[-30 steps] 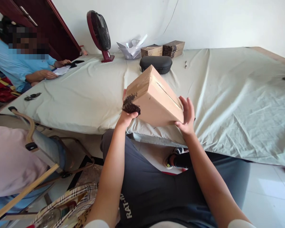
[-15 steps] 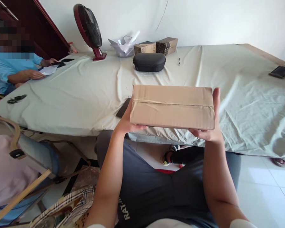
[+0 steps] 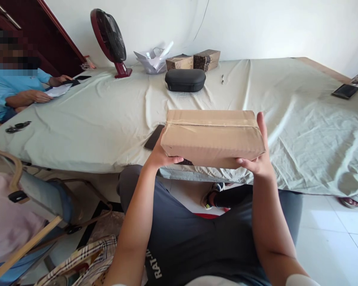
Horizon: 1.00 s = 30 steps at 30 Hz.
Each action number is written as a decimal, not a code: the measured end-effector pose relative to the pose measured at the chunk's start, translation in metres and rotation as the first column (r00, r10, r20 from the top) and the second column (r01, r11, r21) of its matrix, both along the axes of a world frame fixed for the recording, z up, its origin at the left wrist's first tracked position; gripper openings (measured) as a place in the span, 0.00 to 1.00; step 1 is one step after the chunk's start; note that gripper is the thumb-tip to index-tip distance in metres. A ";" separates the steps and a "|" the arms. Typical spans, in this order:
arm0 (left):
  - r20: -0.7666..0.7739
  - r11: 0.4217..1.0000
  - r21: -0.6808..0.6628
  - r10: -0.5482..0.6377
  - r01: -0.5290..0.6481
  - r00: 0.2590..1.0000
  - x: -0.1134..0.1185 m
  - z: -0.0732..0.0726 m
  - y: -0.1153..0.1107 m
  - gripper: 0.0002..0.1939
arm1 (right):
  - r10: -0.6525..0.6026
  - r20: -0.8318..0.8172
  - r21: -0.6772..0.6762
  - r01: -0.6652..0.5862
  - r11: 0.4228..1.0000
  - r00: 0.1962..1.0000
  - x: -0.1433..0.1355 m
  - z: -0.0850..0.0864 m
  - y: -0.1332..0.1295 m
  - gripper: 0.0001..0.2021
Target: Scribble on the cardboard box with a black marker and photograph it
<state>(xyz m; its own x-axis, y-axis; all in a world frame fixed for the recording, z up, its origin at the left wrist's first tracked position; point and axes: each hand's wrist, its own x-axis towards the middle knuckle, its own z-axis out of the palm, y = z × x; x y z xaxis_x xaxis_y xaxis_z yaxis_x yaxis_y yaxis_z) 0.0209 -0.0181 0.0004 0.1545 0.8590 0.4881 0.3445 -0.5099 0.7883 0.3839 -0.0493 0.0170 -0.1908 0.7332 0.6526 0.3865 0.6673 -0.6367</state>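
Observation:
A brown cardboard box is held up between both hands, above the near edge of the cloth-covered table. A taped seam runs along its upper face, and its front side is tilted into view. My left hand grips the box's left end, thumb along the lower front edge. At the right end, my right hand holds it with the thumb in front and a finger pointing up beside it. Behind the left hand a dark flat object lies on the table, partly hidden by the box.
On the pale green tablecloth are a black hard case, two boxes, a basket of papers, a fan and a dark device. A person in blue sits at left, near a chair.
The box has tipped, so more of its front side shows and the seam sits farther back. My right hand has shifted slightly left, its thumb now on the front side.

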 end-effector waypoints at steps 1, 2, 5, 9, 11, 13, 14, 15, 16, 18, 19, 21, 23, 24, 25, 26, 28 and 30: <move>0.014 0.998 -0.033 -0.045 0.045 0.999 0.001 0.001 0.000 0.44 | -0.011 -0.007 -0.015 0.011 1.000 1.000 0.000 0.001 0.000 0.65; 0.031 0.994 -0.067 -0.085 0.087 0.996 0.003 0.001 -0.001 0.44 | -0.018 -0.017 -0.026 0.017 1.000 1.000 -0.001 0.001 0.000 0.64; 0.063 0.978 -0.144 -0.142 0.150 0.988 0.005 0.003 -0.002 0.48 | -0.007 -0.047 -0.065 0.004 0.998 0.999 -0.002 -0.001 0.001 0.62; 0.005 0.984 -0.100 -0.146 0.146 0.989 0.006 0.000 -0.001 0.57 | 0.037 -0.096 -0.118 -0.048 0.992 0.995 -0.003 -0.004 0.001 0.63; -0.080 0.995 0.025 -0.096 0.099 0.992 0.004 -0.003 0.000 0.66 | 0.100 -0.215 -0.158 -0.136 0.978 0.971 -0.006 -0.001 -0.001 0.58; -0.186 0.980 0.189 -0.023 0.059 0.982 0.000 -0.005 0.000 0.77 | 0.119 -0.395 -0.275 -0.241 0.931 0.911 -0.011 0.004 -0.004 0.47; -0.232 0.962 0.269 0.010 0.054 0.973 -0.002 -0.005 0.000 0.81 | 0.091 -0.466 -0.355 -0.280 0.892 0.880 -0.014 0.007 -0.004 0.43; -0.270 0.938 0.342 0.037 0.060 0.962 -0.003 -0.005 -0.001 0.83 | 0.041 -0.509 -0.437 -0.299 0.848 0.860 -0.015 0.009 -0.004 0.41; -0.300 0.910 0.408 0.056 0.075 0.952 -0.004 -0.004 -0.001 0.83 | -0.009 -0.521 -0.512 -0.304 0.803 0.854 -0.016 0.011 -0.003 0.41; -0.340 0.846 0.521 0.084 0.113 0.936 -0.003 -0.001 -0.003 0.80 | -0.073 -0.506 -0.607 -0.295 0.738 0.859 -0.016 0.011 0.000 0.41; -0.354 0.814 0.566 0.096 0.132 0.930 -0.002 0.001 -0.003 0.77 | -0.092 -0.504 -0.629 -0.293 0.720 0.859 -0.014 0.011 0.001 0.41; -0.371 0.761 0.628 0.111 0.161 0.922 0.001 0.002 -0.001 0.74 | -0.118 -0.525 -0.634 -0.295 0.715 0.843 -0.009 0.009 0.003 0.40; -0.371 0.734 0.654 0.105 0.180 0.923 0.002 -0.001 0.005 0.73 | -0.132 -0.548 -0.608 -0.285 0.741 0.826 -0.005 0.009 0.003 0.37; -0.366 0.729 0.657 0.086 0.192 0.927 0.002 -0.004 0.009 0.74 | -0.135 -0.552 -0.587 -0.269 0.763 0.823 -0.003 0.009 0.002 0.35; -0.358 0.735 0.647 0.057 0.203 0.932 0.001 -0.008 0.013 0.75 | -0.137 -0.550 -0.563 -0.245 0.789 0.824 -0.002 0.010 0.001 0.33; -0.343 0.758 0.617 0.018 0.211 0.939 -0.001 -0.011 0.016 0.77 | -0.138 -0.542 -0.535 -0.214 0.817 0.829 -0.001 0.011 0.001 0.32; -0.264 0.858 0.463 -0.106 0.223 0.959 -0.003 -0.017 0.019 0.78 | -0.134 -0.521 -0.464 -0.148 0.873 0.843 -0.001 0.013 -0.001 0.32; -0.044 0.948 0.188 -0.253 0.256 0.967 -0.001 -0.018 0.015 0.75 | -0.120 -0.508 -0.380 -0.097 0.920 0.853 -0.001 0.013 -0.001 0.33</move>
